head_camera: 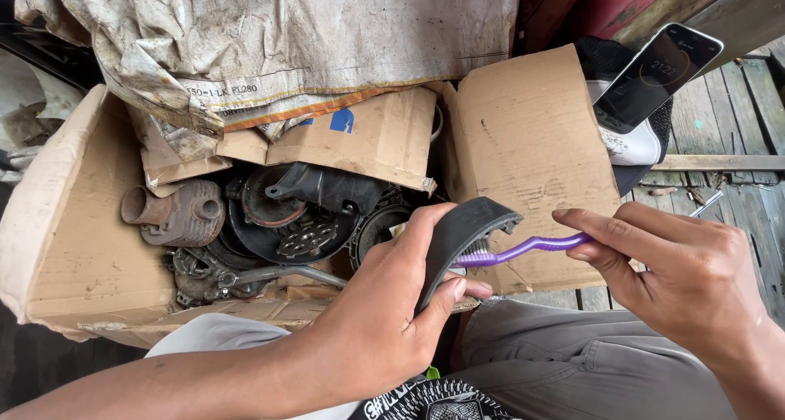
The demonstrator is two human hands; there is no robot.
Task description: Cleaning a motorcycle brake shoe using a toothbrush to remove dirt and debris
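Hands are working above the person's lap, in front of an open cardboard box (57, 224) that is holding greasy engine parts (245, 224), among them a finned cylinder (176, 214). The left hand (384, 322) is gripping a curved black brake shoe (462, 236), thumb over its outer face and fingers curling around its lower end, so the inner side is facing right. The right hand (687, 281) is pinching the handle of a purple toothbrush (523, 248) between thumb and fingertips, and the bristle end is touching the shoe's inner ribs.

The shoe is looking stiff and fairly heavy for its size, likely metal under the lining, and possibly slick with oil; holding it by the edges and one end, as here, is looking like a secure grip. The toothbrush is looking light and slightly springy, best held near mid-handle.

A phone (654, 72) is leaning against a white shoe (634, 146) on the wooden planks (736, 117) beyond.
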